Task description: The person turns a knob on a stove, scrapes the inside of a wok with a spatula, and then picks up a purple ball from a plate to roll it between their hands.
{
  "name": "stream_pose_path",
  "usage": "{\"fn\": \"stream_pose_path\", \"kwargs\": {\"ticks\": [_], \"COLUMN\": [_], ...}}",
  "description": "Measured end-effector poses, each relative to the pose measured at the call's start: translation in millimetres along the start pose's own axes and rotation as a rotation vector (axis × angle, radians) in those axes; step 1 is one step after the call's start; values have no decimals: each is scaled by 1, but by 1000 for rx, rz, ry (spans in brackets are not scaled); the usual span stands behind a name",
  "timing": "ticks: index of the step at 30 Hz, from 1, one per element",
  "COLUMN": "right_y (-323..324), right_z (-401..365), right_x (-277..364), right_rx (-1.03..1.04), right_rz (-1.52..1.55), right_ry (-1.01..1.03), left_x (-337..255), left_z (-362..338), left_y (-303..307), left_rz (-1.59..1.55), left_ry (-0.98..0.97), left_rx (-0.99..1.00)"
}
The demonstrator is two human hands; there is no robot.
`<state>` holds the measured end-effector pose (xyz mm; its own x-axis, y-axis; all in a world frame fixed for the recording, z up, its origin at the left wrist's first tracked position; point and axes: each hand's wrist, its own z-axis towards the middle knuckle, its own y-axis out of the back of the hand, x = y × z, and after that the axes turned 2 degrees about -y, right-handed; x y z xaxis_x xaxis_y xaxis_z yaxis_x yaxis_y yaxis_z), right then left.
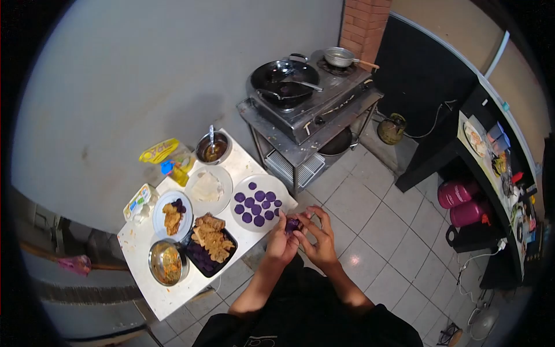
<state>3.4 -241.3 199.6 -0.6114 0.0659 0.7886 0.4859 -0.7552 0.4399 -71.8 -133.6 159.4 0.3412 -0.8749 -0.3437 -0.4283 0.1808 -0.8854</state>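
A small dark purple piece [292, 225] is held between my two hands, in front of my body and just right of the white table. My left hand [281, 240] is curled around its left side. The fingers of my right hand [319, 238] touch it from the right. Beside my left hand, a white plate [238, 221] carries several round purple pieces [259, 221]. A black tray [231, 254] lower on the table holds fried food [213, 240] and purple chunks [199, 257].
The white table [165, 303] also bears a blue-rimmed plate [157, 217], a plate with pale sheets [207, 188], two metal bowls [167, 262], a carton and an oil pouch [184, 173]. Behind stands a stove [298, 124] with a black wok [284, 78] and a small pan [339, 56].
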Motion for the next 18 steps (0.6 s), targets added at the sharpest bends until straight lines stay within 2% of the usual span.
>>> {"fn": "stream_pose_path", "kwargs": {"ticks": [3, 7, 10, 11, 12, 14, 16, 18], "right_y": [6, 20, 32, 32, 34, 33, 15, 7], "right_z": [1, 15, 33, 40, 49, 60, 68, 86], "right_x": [-7, -22, -37, -50, -57, -85, -124, -149], "right_rx": [-31, -91, -109, -139, -158, -184, -318, -310], "right_rz": [29, 62, 98, 32, 2, 166, 446, 594], "right_ry": [-78, -187, -286, -257, -266, -335, -589, -760], "left_x": [7, 16, 27, 26, 24, 22, 17, 12], "left_z": [15, 44, 77, 84, 93, 112, 132, 150], "left_y": [-8, -18, 3, 8, 11, 10, 17, 27], "left_rz": [-22, 96, 43, -56, -44, -153, -239, -377], "left_ry": [62, 150, 214, 209, 216, 227, 244, 230], "left_rx": [-69, -83, 14, 123, 121, 30, -59, -57]}}
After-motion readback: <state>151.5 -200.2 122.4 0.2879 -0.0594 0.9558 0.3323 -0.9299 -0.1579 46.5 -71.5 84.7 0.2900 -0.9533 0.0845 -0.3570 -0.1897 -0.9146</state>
